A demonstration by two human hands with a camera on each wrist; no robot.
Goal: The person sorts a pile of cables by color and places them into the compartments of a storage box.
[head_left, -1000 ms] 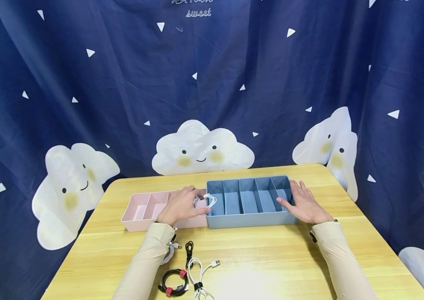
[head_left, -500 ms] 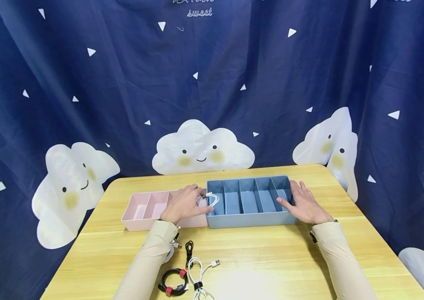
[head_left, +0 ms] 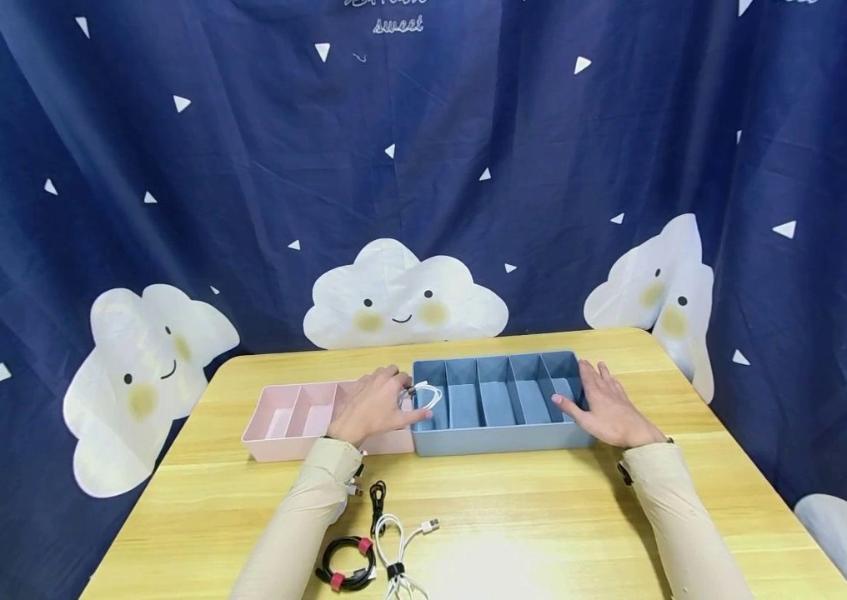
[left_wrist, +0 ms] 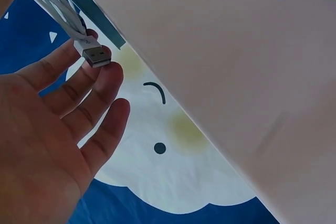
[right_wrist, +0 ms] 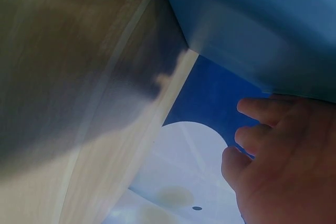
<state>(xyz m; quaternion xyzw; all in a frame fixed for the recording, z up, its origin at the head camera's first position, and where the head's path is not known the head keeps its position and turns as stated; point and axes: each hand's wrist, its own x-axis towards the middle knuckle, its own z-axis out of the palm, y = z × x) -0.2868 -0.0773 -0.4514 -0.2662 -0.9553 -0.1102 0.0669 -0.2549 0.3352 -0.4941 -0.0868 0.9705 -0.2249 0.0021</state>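
My left hand [head_left: 371, 408] holds a coiled white USB cable [head_left: 434, 398] over the left end of the blue divided box [head_left: 498, 439]. In the left wrist view the cable's USB plug [left_wrist: 97, 56] sticks out beside the fingertips, and the other fingers are loosely bent. Under that hand lies the pink divided box [head_left: 273, 450], its right part covered. My right hand [head_left: 611, 411] rests at the blue box's right end, thumb over the front rim and fingers stretched along the outer side. The right wrist view shows its fingers [right_wrist: 254, 111] beside the blue wall.
On the table [head_left: 543, 517] in front lie a black cable coil [head_left: 327, 557] with red ties, a white USB cable [head_left: 380, 533] with a black tie, and a small black cable bundle [head_left: 378, 498]. Another cable's plug [head_left: 355, 490] shows beside the left sleeve. A blue curtain [head_left: 423, 200] hangs behind.
My left hand has shifted slightly right with the white cable, bringing the loop further over the blue box's leftmost compartment. The right hand has stayed in place.
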